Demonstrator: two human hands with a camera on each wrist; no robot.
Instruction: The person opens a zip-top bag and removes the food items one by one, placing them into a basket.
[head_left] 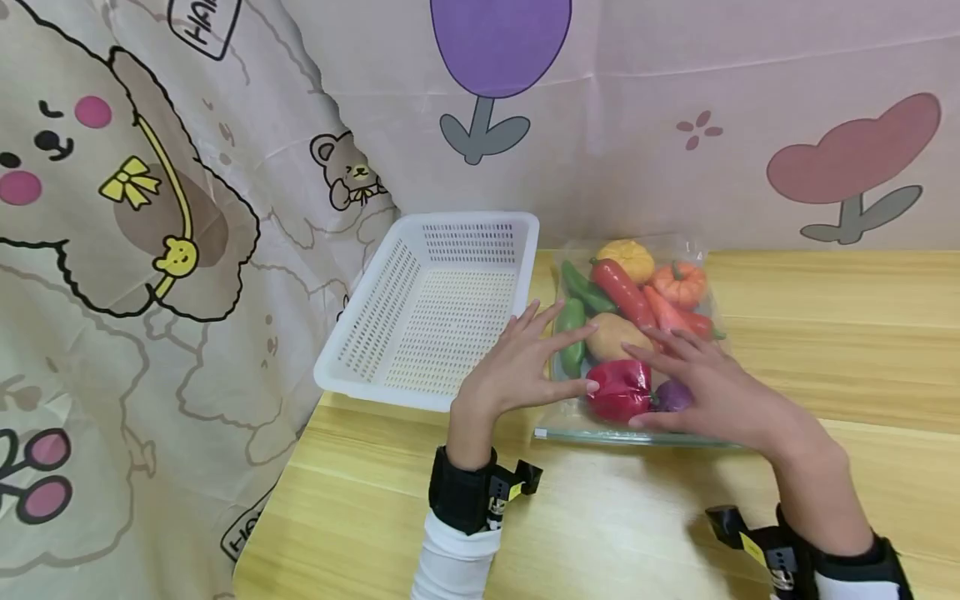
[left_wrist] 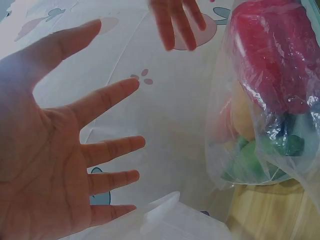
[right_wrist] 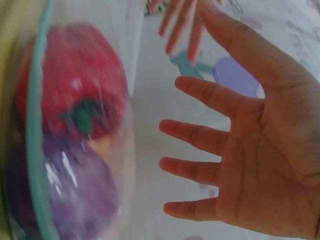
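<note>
A clear zip bag (head_left: 558, 423) lies on the table, full of toy vegetables. Through the plastic I see a red bell pepper (head_left: 619, 392), a purple vegetable (head_left: 672, 396), a potato-like piece (head_left: 611, 337), red peppers (head_left: 622, 290), green ones (head_left: 572, 333) and two small pumpkins (head_left: 679, 285). My left hand (head_left: 517, 362) hovers over the bag's left side, fingers spread, holding nothing. Over the right side is my right hand (head_left: 708, 387), its fingers likewise spread and its palm bare in the right wrist view. Both wrist views show the hands apart from the bag.
A white perforated basket (head_left: 427, 398) stands on the table left of the bag, close behind my left hand. The wooden table (head_left: 360, 483) ends at a slanted left edge beside a printed cloth (head_left: 187, 375). Another printed cloth (head_left: 637, 100) hangs behind.
</note>
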